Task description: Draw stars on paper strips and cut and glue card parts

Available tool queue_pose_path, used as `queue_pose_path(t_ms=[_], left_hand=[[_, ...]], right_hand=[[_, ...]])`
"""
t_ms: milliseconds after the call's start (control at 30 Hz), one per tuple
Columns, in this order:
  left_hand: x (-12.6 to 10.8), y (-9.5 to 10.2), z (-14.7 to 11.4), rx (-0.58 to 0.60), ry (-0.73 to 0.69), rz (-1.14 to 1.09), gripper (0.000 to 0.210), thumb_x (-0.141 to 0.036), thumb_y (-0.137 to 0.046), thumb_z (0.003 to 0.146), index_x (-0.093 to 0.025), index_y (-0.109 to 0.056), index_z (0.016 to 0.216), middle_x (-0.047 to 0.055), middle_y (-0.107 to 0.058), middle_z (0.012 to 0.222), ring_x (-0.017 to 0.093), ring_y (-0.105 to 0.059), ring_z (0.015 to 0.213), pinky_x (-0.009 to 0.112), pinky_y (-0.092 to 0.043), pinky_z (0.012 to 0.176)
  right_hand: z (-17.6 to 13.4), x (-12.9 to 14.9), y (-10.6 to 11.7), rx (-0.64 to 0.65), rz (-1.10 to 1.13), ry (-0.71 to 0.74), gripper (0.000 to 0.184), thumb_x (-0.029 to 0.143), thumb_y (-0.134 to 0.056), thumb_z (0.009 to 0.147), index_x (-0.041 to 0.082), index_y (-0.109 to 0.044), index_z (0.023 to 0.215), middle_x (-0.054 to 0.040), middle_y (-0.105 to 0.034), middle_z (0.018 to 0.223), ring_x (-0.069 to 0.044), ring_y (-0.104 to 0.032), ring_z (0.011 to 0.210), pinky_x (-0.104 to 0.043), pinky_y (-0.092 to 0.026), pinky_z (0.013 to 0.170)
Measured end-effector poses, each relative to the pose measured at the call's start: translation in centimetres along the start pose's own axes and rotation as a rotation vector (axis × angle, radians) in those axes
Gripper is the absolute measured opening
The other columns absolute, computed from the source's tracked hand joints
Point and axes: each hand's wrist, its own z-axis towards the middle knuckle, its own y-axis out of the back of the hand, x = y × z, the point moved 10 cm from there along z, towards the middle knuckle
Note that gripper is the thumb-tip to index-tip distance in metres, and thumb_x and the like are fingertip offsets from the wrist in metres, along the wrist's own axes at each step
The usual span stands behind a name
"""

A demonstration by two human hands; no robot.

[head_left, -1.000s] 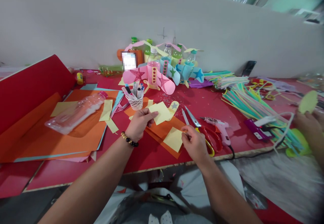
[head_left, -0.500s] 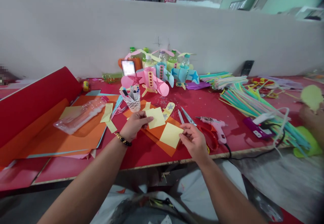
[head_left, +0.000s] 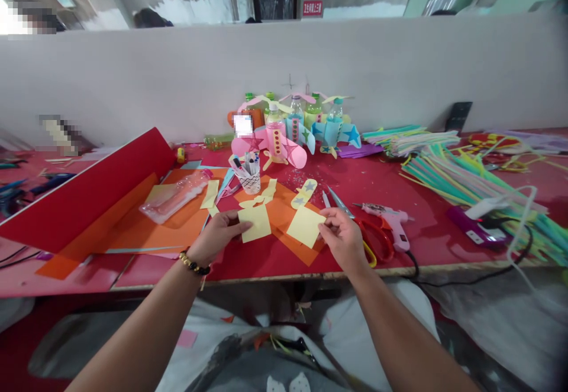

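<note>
My left hand (head_left: 217, 235) pinches the edge of a pale yellow paper square (head_left: 256, 224) between thumb and fingers. On the other side, my right hand (head_left: 342, 235) grips the right corner of a second yellow paper square (head_left: 305, 227). Both squares are held apart above orange paper (head_left: 284, 209) on the red table. Just behind them lies a yellow strip with grey stars (head_left: 304, 193), along with cut yellow scraps (head_left: 268, 191). Red-handled scissors (head_left: 377, 241) rest beside my right hand, next to a pink glue gun (head_left: 390, 220).
A cup of pens (head_left: 248, 180) and bottle airplanes (head_left: 276, 138) stand toward the partition. On the left are a clear plastic bottle (head_left: 175, 197) and a raised red board (head_left: 93, 194). Pipe cleaners (head_left: 465, 179) and a purple power strip (head_left: 477, 229) occupy the right.
My left hand has moved left with its paper square, widening the gap between the two squares. The camera view has shifted left, and the other person's hand at right has left view.
</note>
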Motion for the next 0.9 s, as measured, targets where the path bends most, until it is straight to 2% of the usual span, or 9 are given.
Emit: queue_pose_path(t_ms=[100, 167, 200, 300, 433, 567, 733, 833, 900], left_hand=[[-2.2, 2.8, -1.1, -0.275, -0.223, 0.311, 0.025, -0.039, -0.07, 0.075, -0.016, -0.065, 0.066, 0.001, -0.058, 0.063, 0.012, -0.049, 0.058, 0.022, -0.037, 0.056], [-4.2, 3.3, -2.8, -0.422, -0.41, 0.596, 0.017, -0.032, -0.063, 0.08, -0.018, -0.07, 0.075, 0.004, -0.064, 0.075, 0.016, -0.055, 0.071, 0.025, -0.041, 0.067], [-4.6, 2.9, -3.5, -0.439, -0.476, 0.723, 0.016, -0.028, -0.059, 0.083, -0.019, -0.072, 0.085, 0.006, -0.066, 0.085, 0.018, -0.058, 0.08, 0.026, -0.042, 0.073], [-3.5, 1.1, -4.6, -0.323, -0.531, 1.005, 0.03, -0.016, -0.047, 0.085, -0.021, -0.072, 0.102, 0.007, -0.068, 0.099, 0.023, -0.057, 0.094, 0.032, -0.044, 0.083], [-1.7, 0.4, -5.8, -0.245, -0.511, 1.119, 0.043, -0.004, -0.043, 0.077, -0.021, -0.069, 0.107, 0.007, -0.067, 0.108, 0.026, -0.056, 0.098, 0.038, -0.047, 0.085], [-3.9, -1.4, -7.3, -0.305, -0.599, 1.03, 0.036, -0.012, -0.049, 0.085, -0.021, -0.065, 0.116, 0.007, -0.065, 0.115, 0.025, -0.054, 0.105, 0.04, -0.047, 0.092], [-7.3, -8.2, -7.9, -0.199, -0.779, 0.99, 0.042, -0.024, -0.059, 0.086, -0.025, -0.057, 0.128, 0.007, -0.059, 0.128, 0.029, -0.046, 0.12, 0.046, -0.041, 0.1], [-7.6, -10.6, -7.4, -0.129, -0.826, 0.961, 0.037, -0.017, -0.056, 0.087, -0.029, -0.062, 0.121, 0.005, -0.066, 0.118, 0.027, -0.052, 0.112, 0.047, -0.039, 0.099], [-7.4, -10.7, -7.0, -0.082, -0.804, 0.867, 0.029, -0.016, -0.053, 0.088, -0.029, -0.068, 0.109, 0.003, -0.071, 0.105, 0.022, -0.059, 0.098, 0.044, -0.039, 0.096]], right_hand=[[0.2, 0.1, -0.2, -0.011, -0.039, 0.019, 0.021, 0.023, -0.058, 0.079, 0.018, -0.056, 0.1, 0.0034, -0.055, 0.064, -0.014, -0.059, 0.057, -0.024, -0.047, 0.057], [0.2, 0.1, -0.3, -0.013, -0.048, 0.02, 0.022, 0.023, -0.058, 0.078, 0.018, -0.056, 0.099, 0.0035, -0.055, 0.064, -0.014, -0.059, 0.057, -0.024, -0.047, 0.057], [0.2, 0.1, -0.3, -0.011, -0.037, 0.015, 0.022, 0.023, -0.058, 0.078, 0.017, -0.056, 0.099, 0.0036, -0.055, 0.064, -0.014, -0.06, 0.056, -0.024, -0.047, 0.057], [0.3, -0.1, -0.4, -0.001, 0.041, -0.024, 0.022, 0.024, -0.059, 0.078, 0.017, -0.056, 0.099, 0.0038, -0.055, 0.064, -0.014, -0.061, 0.055, -0.024, -0.048, 0.055], [0.4, -0.4, 0.0, -0.028, 0.134, -0.068, 0.031, 0.025, -0.06, 0.077, 0.019, -0.054, 0.107, 0.0046, -0.056, 0.064, -0.014, -0.062, 0.053, -0.023, -0.046, 0.048], [0.2, -0.7, 0.0, -0.069, 0.236, -0.122, 0.035, 0.025, -0.061, 0.076, 0.022, -0.05, 0.109, 0.0059, -0.056, 0.062, -0.014, -0.061, 0.049, -0.022, -0.045, 0.042], [-1.3, -1.1, -3.3, 0.022, 0.371, -0.209, 0.031, 0.026, -0.063, 0.074, 0.022, -0.052, 0.102, 0.0055, -0.056, 0.061, -0.013, -0.059, 0.049, -0.022, -0.048, 0.046], [-2.3, -1.2, -5.1, 0.087, 0.456, -0.241, 0.028, 0.027, -0.066, 0.073, 0.021, -0.056, 0.098, 0.0056, -0.055, 0.063, -0.012, -0.057, 0.053, -0.022, -0.049, 0.051], [-2.6, -1.4, -5.6, 0.119, 0.496, -0.285, 0.024, 0.028, -0.066, 0.074, 0.019, -0.059, 0.095, 0.0038, -0.057, 0.067, -0.011, -0.056, 0.055, -0.021, -0.047, 0.05]])
